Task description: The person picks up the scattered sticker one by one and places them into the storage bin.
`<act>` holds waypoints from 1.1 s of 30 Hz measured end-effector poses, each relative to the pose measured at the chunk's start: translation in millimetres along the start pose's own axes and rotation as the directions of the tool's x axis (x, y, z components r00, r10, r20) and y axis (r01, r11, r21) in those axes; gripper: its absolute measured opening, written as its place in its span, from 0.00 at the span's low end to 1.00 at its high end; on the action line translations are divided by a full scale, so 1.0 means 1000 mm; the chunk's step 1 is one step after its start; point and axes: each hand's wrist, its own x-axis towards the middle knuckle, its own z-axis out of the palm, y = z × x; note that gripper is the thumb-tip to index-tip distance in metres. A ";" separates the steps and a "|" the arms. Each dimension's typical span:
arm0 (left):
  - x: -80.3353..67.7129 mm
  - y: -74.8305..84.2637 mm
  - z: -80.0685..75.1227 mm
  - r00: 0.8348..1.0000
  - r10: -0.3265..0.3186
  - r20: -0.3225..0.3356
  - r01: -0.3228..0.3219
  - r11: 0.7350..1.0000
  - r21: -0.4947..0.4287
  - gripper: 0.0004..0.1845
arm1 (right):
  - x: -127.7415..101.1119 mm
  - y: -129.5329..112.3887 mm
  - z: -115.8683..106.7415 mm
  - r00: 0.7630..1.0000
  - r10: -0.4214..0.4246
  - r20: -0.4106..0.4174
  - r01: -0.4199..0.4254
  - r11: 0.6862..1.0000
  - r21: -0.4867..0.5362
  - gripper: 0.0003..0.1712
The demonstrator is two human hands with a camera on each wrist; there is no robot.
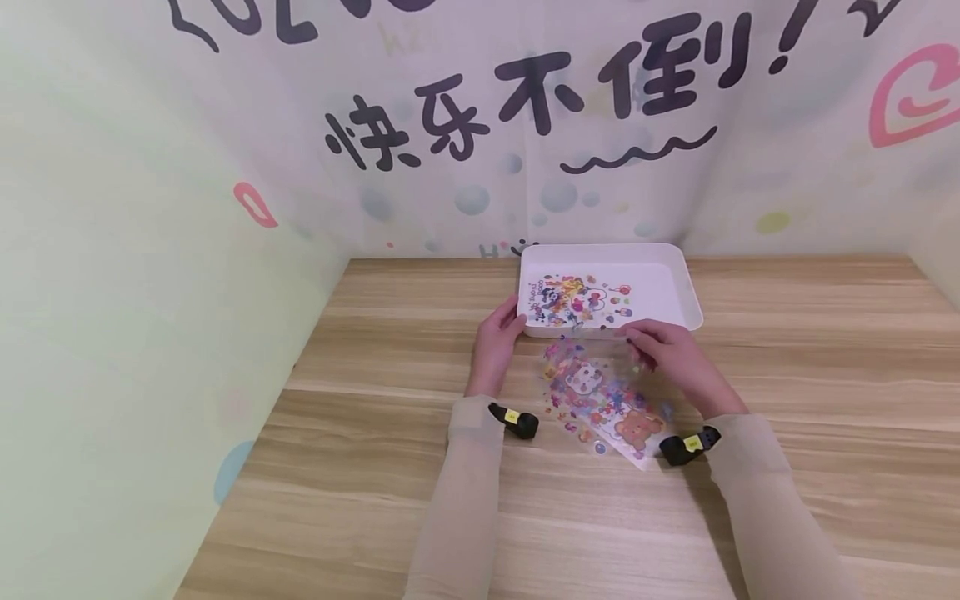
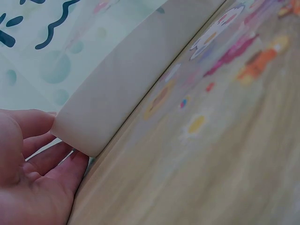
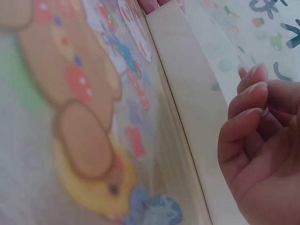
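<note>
Our left hand (image 1: pixel 497 342) grips near left corner of white tray (image 1: pixel 663 292). Our right hand (image 1: pixel 675 358) curls at tray's front rim; cannot tell if pinching anything. Sticker sheet (image 1: pixel 637 429) on counter (image 1: pixel 390 375) between our hands; loose stickers (image 1: pixel 566 300) beyond, in tray.

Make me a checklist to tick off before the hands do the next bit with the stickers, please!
1. White tray sitting flat on the table: ok.
2. Left hand holding the tray's near left corner: ok.
3. Room in the tray: ok, the stickers inside lie mostly towards its left.
4. Every sticker in the tray: not ok, the brown bear sticker is outside, in front of it.
5. Right hand holding a sticker: cannot tell, its fingers are curled.
</note>
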 end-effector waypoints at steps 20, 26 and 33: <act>0.000 -0.001 0.000 1.000 0.019 0.005 -0.019 1.000 -0.015 0.23 | -0.002 0.000 -0.007 0.993 0.050 -0.108 -0.025 0.976 0.218 0.22; 0.001 0.000 0.001 1.000 0.000 0.004 0.000 1.000 -0.003 0.22 | -0.001 0.001 -0.009 0.981 0.109 -0.160 -0.069 0.969 0.238 0.22; 0.002 -0.001 0.001 1.000 0.009 0.017 -0.008 0.999 -0.044 0.23 | -0.004 0.000 -0.012 0.976 0.140 -0.166 -0.097 0.964 0.246 0.24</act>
